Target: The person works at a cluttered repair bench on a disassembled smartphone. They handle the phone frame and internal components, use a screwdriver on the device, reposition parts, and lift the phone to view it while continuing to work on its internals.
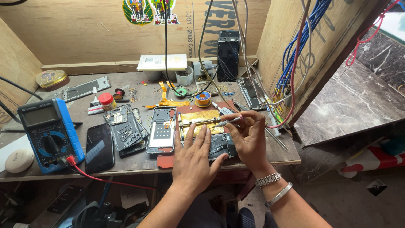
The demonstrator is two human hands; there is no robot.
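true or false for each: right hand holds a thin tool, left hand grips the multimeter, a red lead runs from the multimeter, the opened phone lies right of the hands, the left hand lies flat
1. The right hand holds a thin tool. True.
2. The left hand grips the multimeter. False: the multimeter sits far to the left, untouched.
3. A red lead runs from the multimeter. True.
4. The opened phone lies right of the hands. False: it lies just left of them.
5. The left hand lies flat, fingers spread. True: it presses on the black device on the gold fixture.
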